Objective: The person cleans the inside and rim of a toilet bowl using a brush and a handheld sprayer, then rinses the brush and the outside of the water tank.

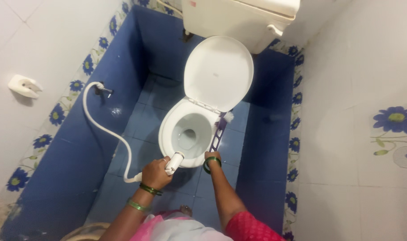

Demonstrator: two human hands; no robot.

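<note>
Now your left hand (156,172) grips the sprayer (175,161), right hand (211,156) grips the brush (220,129); aim water inside the bowl (188,134), scrub the rim.

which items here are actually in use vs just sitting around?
In use:
- left hand holding the white spray nozzle on its hose
- right hand holding the purple toilet brush
- toilet bowl, lid raised

Just around:
- cistern
- white wall holder
- wall tap

Both my arms reach forward and down. My left hand (156,173) is fisted tight. My right hand (211,156) is closed too.
</note>
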